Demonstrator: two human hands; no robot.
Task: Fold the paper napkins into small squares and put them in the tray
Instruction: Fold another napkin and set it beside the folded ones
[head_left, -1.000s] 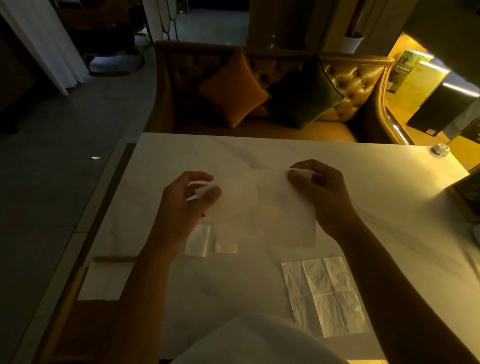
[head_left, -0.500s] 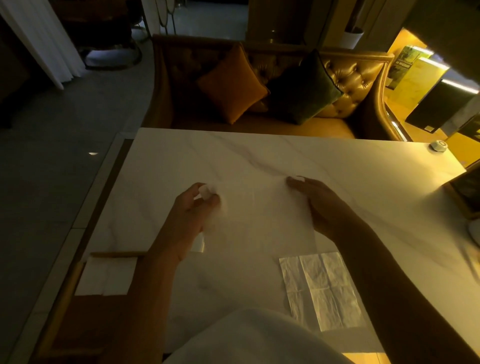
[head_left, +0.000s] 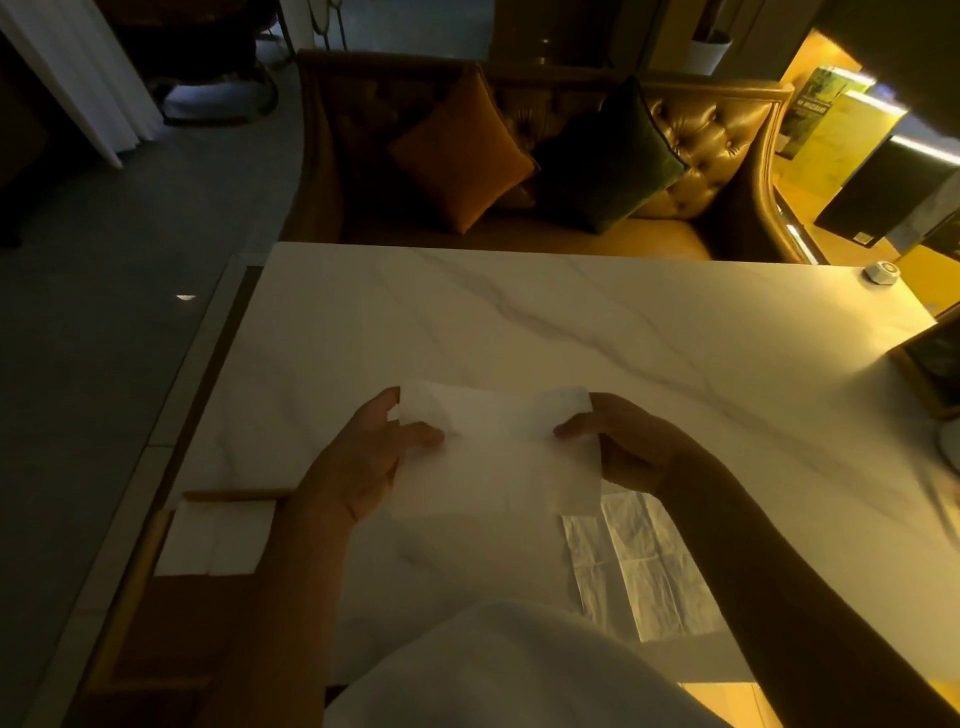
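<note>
While the marble table (head_left: 519, 322) fills most of the view, the work sits at its near edge. The wooden tray (head_left: 228, 494) is at the near left corner, with folded napkins (head_left: 215, 538) already lying in its far end. A spare napkin (head_left: 641, 571) lies flat and opened out on the table to the near right. Between them is the napkin in hand (head_left: 498, 467), which seems lifted a little off the marble. A second ago it hung from its pinched far corners, and half a second ago it was spread on the table. Now it reads as a wide rectangle, so I judge the first half-fold is just made, though the dim light leaves the layers unclear. The left hand (head_left: 358, 467) and right hand (head_left: 634, 447) each pinch a short side, with the thumb on top and the fingers hidden behind the paper. More folds are needed before this one is a small square fit for the tray — and the spare sheet lies untouched.
</note>
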